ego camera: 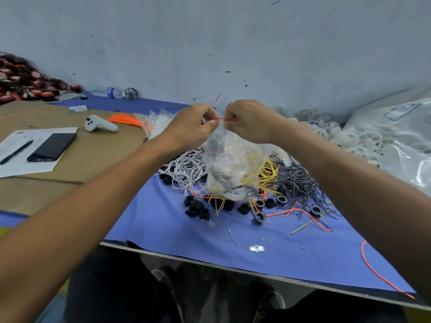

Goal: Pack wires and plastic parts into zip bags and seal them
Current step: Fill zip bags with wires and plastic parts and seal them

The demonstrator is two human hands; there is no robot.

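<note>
Table (210,259): blue cloth (163,224), cardboard sheet (98,155), wire piles (291,178), black rings (198,208).

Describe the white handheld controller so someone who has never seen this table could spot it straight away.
Start at the brown cardboard sheet covering the table's left side. Past the black phone, just left of the orange wire bundle, lies the white controller. It alone is a rounded white gadget with small dark buttons on its head.
</note>
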